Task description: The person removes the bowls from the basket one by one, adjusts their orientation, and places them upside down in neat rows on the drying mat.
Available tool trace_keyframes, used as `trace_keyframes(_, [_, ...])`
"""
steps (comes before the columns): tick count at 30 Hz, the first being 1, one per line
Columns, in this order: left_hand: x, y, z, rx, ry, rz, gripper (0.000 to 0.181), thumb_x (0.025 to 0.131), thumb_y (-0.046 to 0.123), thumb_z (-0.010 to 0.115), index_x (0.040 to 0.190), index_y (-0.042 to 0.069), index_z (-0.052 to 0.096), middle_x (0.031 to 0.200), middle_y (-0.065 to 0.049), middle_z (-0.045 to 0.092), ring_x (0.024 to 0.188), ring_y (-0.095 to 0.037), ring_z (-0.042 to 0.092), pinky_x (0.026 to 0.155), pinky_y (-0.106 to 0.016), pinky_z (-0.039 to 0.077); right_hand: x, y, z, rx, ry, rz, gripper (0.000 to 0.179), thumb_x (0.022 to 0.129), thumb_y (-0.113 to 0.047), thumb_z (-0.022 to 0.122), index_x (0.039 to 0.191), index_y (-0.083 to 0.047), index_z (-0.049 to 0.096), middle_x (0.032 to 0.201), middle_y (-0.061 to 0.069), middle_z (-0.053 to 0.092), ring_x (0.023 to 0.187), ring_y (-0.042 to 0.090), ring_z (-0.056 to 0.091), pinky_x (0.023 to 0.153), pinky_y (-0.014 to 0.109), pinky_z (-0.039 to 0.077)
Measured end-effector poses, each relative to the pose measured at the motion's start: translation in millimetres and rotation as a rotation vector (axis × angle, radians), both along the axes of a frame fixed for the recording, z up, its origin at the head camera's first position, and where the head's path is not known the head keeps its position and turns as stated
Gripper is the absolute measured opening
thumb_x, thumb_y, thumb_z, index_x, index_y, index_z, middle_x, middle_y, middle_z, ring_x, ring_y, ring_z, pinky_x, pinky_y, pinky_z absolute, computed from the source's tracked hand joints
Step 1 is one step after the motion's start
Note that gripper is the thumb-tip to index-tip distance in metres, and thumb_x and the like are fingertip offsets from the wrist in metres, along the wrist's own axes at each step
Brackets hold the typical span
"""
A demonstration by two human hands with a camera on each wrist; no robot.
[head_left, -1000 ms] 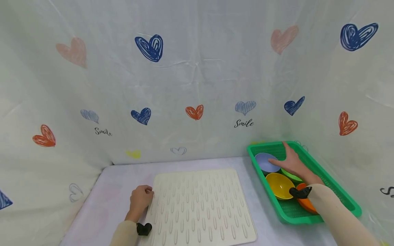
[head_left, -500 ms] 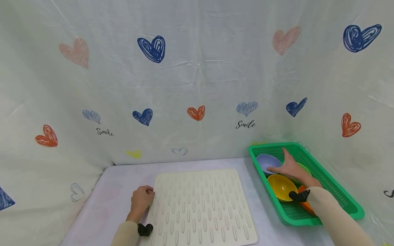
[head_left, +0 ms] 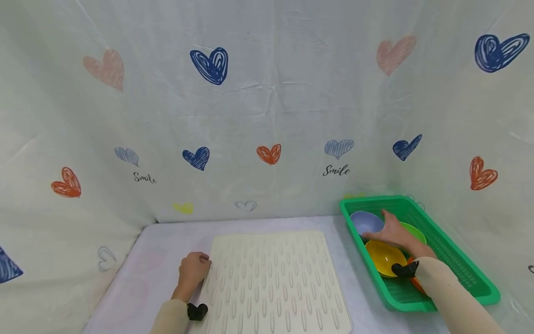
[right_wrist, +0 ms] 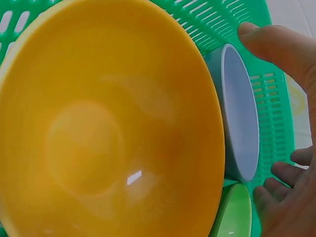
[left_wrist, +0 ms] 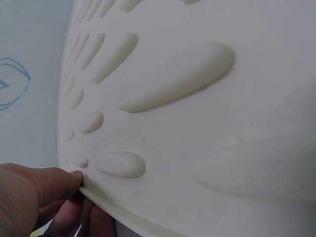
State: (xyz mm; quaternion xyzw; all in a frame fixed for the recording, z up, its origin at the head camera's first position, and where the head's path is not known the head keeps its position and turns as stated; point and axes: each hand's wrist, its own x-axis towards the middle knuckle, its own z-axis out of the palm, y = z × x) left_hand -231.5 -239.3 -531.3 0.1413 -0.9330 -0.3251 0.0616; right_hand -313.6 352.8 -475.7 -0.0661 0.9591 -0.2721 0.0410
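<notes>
The round lilac bowl (head_left: 367,223) sat in the far left corner of the green plastic basket (head_left: 410,305). Beside it the right grip (head_left: 394,231), fingers spread, held nothing; the left grip (head_left: 193,271) pinched the cream ridged mat (head_left: 275,283), seemingly steadying it.

Bare left hand (head_left: 193,269): curled fingers (left_wrist: 68,217) tucked beneath left thumb (left_wrist: 54,183) in pinch. Left cream-sleeved forearm (head_left: 168,317) angled forward. Bare right hand (head_left: 393,230) farther forward; right thumb (right_wrist: 279,47) spread wide from loosely extended right fingers (right_wrist: 287,174). Right cream-sleeved forearm (head_left: 454,294) slanting forward and inward.
</notes>
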Motion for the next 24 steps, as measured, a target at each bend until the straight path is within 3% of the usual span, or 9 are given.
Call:
trace_keyframes(8, [3.1, -2.1, -1.0, 0.002, -0.008, 0.013, 0.021, 0.09, 0.01, 0.07, 0.102, -0.007, 0.074, 0.087, -0.016, 0.075, 0.072, -0.025, 0.07, 0.065, -0.046, 0.058, -4.4, -3.8, -9.1, 0.023, 0.012, 0.007, 0.121, 0.081, -0.051, 0.08, 0.149, 0.025, 0.015, 0.148, 0.051, 0.026, 0.117, 0.059, 0.05, 0.09, 0.067, 0.055])
trace_keyframes(24, [-0.5, -0.9, -0.6, -0.002, 0.002, 0.009, 0.019, 0.091, 0.01, 0.07, 0.102, -0.005, 0.074, 0.087, -0.015, 0.075, 0.072, -0.025, 0.07, 0.067, -0.048, 0.057, -13.8, 3.3, -15.8, 0.009, 0.015, 0.028, 0.118, 0.08, -0.047, 0.082, 0.148, 0.026, 0.018, 0.139, 0.049, 0.039, 0.106, 0.049, 0.059, 0.083, 0.057, 0.059])
